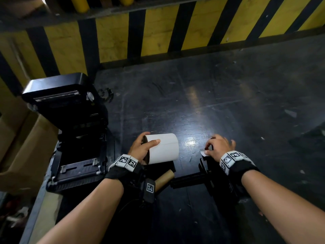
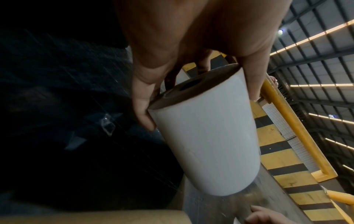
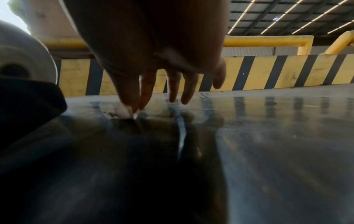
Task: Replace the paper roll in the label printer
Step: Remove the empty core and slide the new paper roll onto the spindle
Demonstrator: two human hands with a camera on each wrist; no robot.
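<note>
The black label printer (image 1: 77, 138) stands at the left of the table with its lid up and its roll bay bare. My left hand (image 1: 149, 140) grips one end of a new white paper roll (image 1: 162, 148), held just above the table; its thumb (image 2: 143, 109) and fingers clamp the roll (image 2: 206, 136) round the dark core end. To the right, my right hand (image 1: 209, 147) points down at the table, thumb and forefinger pinching a small white paper scrap (image 1: 202, 152). A black roll spindle (image 1: 191, 178) and an empty brown cardboard core (image 1: 165, 178) lie near my wrists.
A yellow-and-black striped barrier (image 1: 158, 32) runs along the far edge of the dark glossy table (image 1: 228, 94). Cardboard boxes (image 1: 21, 138) stand left of the printer. A few small paper scraps (image 1: 290, 113) lie at the right.
</note>
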